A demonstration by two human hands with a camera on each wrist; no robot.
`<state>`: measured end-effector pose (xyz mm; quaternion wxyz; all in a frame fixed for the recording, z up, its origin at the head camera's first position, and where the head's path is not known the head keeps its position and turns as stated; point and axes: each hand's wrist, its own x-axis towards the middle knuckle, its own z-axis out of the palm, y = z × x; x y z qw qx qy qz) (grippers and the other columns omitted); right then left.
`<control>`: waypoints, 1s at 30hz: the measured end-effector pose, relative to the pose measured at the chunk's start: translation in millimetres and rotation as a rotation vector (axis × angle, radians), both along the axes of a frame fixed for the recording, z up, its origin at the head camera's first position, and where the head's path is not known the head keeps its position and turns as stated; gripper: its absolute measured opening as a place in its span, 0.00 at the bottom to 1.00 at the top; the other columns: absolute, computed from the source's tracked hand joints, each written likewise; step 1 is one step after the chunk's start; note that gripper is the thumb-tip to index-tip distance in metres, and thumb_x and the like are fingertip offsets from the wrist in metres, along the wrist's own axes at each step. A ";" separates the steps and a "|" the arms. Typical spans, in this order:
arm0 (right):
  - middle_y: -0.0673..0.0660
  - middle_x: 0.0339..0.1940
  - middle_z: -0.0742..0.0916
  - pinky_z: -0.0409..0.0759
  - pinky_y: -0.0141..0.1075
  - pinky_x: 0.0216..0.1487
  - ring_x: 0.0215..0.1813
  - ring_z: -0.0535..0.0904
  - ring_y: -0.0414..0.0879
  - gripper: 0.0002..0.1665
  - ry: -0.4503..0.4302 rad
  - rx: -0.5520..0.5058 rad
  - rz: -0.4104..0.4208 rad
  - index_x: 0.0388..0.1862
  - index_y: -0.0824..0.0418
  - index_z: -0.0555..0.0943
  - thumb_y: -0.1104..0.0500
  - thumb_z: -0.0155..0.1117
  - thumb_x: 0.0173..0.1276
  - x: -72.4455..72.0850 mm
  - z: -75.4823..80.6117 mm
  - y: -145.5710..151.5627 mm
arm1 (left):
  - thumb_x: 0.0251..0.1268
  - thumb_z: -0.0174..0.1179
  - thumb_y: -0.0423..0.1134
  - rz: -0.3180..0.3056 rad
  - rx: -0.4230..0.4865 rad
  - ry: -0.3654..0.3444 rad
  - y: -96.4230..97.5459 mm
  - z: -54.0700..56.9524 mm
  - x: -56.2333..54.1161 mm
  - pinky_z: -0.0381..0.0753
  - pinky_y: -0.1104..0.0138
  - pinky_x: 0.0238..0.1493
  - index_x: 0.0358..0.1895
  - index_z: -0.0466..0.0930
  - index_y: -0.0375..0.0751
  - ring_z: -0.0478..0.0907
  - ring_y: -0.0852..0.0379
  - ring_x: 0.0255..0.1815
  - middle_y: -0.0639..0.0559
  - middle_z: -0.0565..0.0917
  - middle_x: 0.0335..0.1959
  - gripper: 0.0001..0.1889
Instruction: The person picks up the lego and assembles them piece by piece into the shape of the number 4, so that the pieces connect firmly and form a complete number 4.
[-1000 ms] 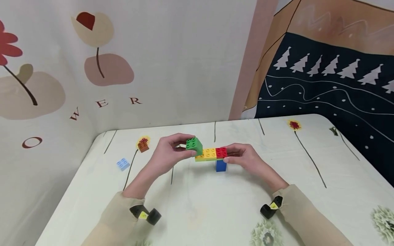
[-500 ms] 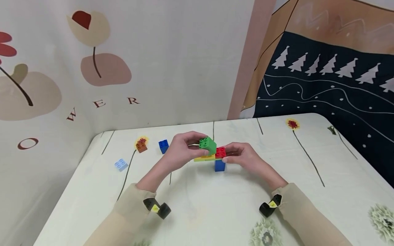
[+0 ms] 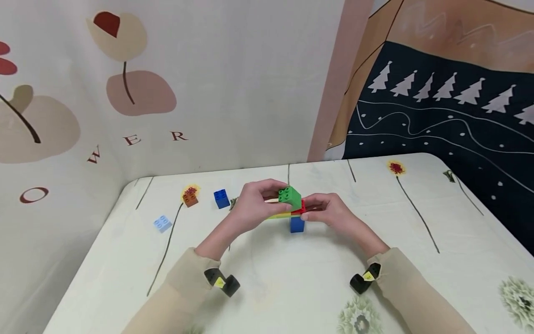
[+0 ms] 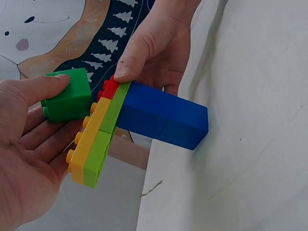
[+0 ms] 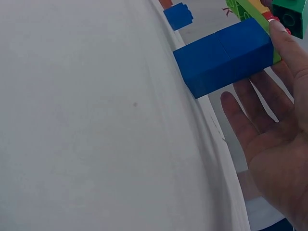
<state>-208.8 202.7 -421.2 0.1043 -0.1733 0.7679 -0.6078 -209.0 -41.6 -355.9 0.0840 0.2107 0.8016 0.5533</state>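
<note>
My left hand (image 3: 256, 211) pinches a green toy brick (image 3: 289, 198) between thumb and fingers, close over the red brick (image 4: 109, 89) of a small built structure. Thumb and fingers of my right hand (image 3: 331, 212) grip the structure at its red end. Two stacked blue bricks (image 4: 163, 115) form its upright leg on the table. Across the top runs a lime-green layer (image 4: 97, 156), carrying a yellow brick (image 4: 91, 137) beside the red one; the yellow end sticks out past the leg to the left. In the head view, the left hand and green brick cover much of the top.
On the cloth-covered table (image 3: 267, 283), a loose blue brick (image 3: 221, 198), a brown brick (image 3: 190, 198) and a light blue brick (image 3: 162, 223) lie to the left. A printed curtain (image 3: 242, 93) hangs behind the table.
My left hand has carried the green brick rightward, from over the yellow part to over the red brick. The loose blue brick has come into sight behind it. My right hand keeps its place.
</note>
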 end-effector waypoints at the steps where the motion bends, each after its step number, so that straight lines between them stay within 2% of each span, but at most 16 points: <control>1: 0.64 0.51 0.89 0.86 0.38 0.50 0.53 0.85 0.55 0.23 0.000 -0.004 0.002 0.59 0.73 0.82 0.65 0.73 0.67 -0.1 0.3 -0.4 | 0.58 0.76 0.31 0.005 -0.003 0.008 0.8 -0.3 0.5 0.86 0.63 0.50 0.57 0.85 0.40 0.85 0.52 0.52 0.49 0.86 0.51 0.22; 12: 0.65 0.52 0.88 0.86 0.37 0.50 0.54 0.85 0.54 0.23 0.003 -0.040 0.010 0.60 0.74 0.81 0.67 0.72 0.68 0.0 -1.0 -5.0 | 0.60 0.75 0.32 0.026 -0.062 0.094 7.3 -1.5 2.9 0.86 0.65 0.48 0.57 0.85 0.40 0.85 0.53 0.46 0.49 0.87 0.48 0.21; 24: 0.65 0.54 0.88 0.86 0.38 0.51 0.56 0.84 0.58 0.23 0.021 -0.026 0.000 0.60 0.72 0.82 0.66 0.72 0.68 -1.0 -3.1 -1.7 | 0.60 0.75 0.33 0.058 -0.073 0.077 12.6 -3.4 1.6 0.86 0.65 0.48 0.56 0.85 0.40 0.85 0.53 0.46 0.49 0.86 0.48 0.20; 30: 0.65 0.54 0.88 0.86 0.38 0.50 0.56 0.84 0.58 0.23 0.022 -0.028 0.000 0.60 0.73 0.82 0.66 0.72 0.68 -0.9 -3.4 -2.2 | 0.61 0.75 0.34 0.053 -0.080 0.082 13.3 -2.6 1.9 0.86 0.65 0.48 0.56 0.85 0.40 0.85 0.54 0.45 0.49 0.87 0.48 0.20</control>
